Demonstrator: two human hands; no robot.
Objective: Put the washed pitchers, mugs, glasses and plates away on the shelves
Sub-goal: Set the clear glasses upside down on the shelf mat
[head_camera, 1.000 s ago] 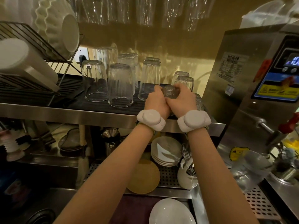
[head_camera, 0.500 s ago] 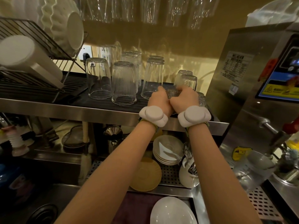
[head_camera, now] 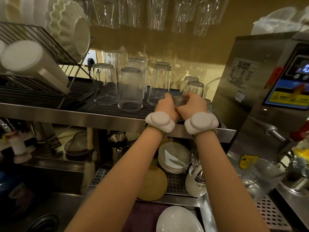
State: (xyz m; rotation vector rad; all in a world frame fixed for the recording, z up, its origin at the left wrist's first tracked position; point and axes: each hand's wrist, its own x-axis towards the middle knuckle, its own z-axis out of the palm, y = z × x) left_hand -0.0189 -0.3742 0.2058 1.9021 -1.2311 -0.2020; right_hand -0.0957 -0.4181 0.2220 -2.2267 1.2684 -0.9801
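A small glass (head_camera: 179, 99) is being gripped from both sides by the left hand (head_camera: 166, 107) and right hand (head_camera: 194, 104), fingers curled round it, at the front right corner of the shelf (head_camera: 93, 117). Upturned glasses (head_camera: 130, 88) are being kept further along its black mat (head_camera: 93, 106). White plates (head_camera: 173, 156) are being stored below.

Warm, dim yellow light. Above my hands (head_camera: 182, 104), hanging glasses (head_camera: 155, 12) glint; wall shows caustic patterns. Below, sink (head_camera: 41, 215) in shadow. Edges bend, slightly soft.
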